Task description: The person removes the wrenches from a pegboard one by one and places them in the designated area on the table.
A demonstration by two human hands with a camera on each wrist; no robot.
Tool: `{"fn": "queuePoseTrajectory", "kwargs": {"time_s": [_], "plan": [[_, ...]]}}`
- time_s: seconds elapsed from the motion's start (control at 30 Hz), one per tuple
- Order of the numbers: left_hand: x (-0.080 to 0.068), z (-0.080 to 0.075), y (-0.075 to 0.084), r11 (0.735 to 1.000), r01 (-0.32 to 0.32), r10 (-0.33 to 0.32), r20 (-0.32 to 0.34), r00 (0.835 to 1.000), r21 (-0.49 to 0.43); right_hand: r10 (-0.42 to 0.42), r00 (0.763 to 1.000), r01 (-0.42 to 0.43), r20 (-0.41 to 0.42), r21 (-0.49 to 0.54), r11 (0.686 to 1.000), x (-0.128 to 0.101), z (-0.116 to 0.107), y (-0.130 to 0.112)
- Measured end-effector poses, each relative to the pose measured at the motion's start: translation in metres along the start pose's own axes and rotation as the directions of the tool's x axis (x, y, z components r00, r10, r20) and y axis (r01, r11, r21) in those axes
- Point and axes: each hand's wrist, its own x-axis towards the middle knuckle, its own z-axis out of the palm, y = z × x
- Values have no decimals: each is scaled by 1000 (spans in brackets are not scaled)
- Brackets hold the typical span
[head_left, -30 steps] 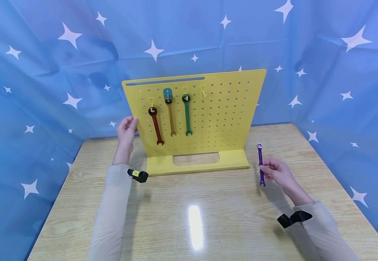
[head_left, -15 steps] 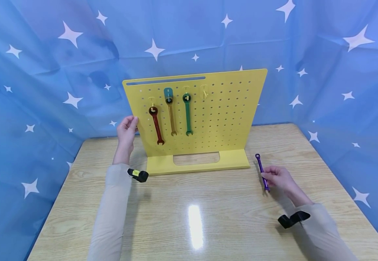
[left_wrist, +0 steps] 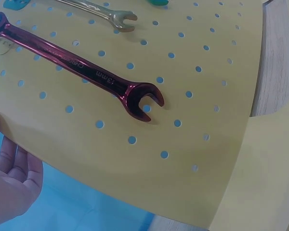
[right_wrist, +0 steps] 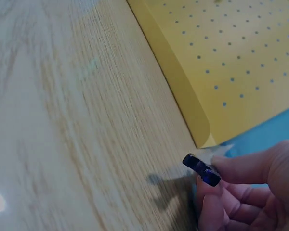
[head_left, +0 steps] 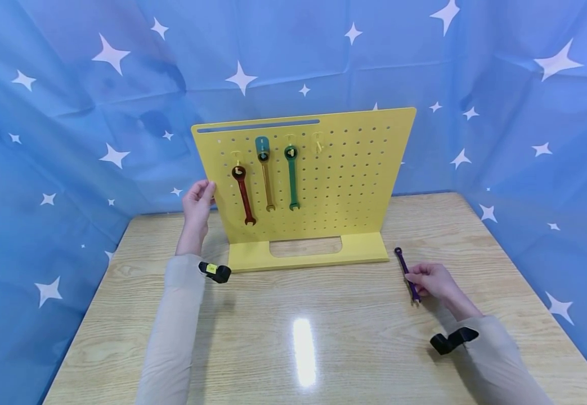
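A yellow pegboard (head_left: 344, 174) stands upright at the back of the wooden table (head_left: 303, 337). On its hooks hang a red wrench (head_left: 243, 194) (left_wrist: 86, 72), a gold wrench (head_left: 266, 180) and a green wrench (head_left: 291, 177). My left hand (head_left: 198, 202) holds the board's left edge, its fingers (left_wrist: 12, 168) behind the panel. To the right of the board's foot my right hand (head_left: 432, 281) pinches a purple wrench (head_left: 407, 274) (right_wrist: 202, 172) low over the table.
One yellow hook (head_left: 317, 144) on the board carries nothing. Blue star-printed cloth (head_left: 70, 112) encloses the table at the back and both sides. Bare tabletop lies in front of the board.
My right hand has lowered the purple wrench from upright in the air toward the table, tilting it flatter. The left hand has stayed on the board's edge.
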Motion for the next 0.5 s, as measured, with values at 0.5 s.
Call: {"fn": "queuePoseTrajectory", "kwargs": {"time_s": [0.5], "plan": [[2,-1,-2,1000,-6,6,8,1000,-8,26,998,-38,-62,-209,977,-3,0,-9]]}}
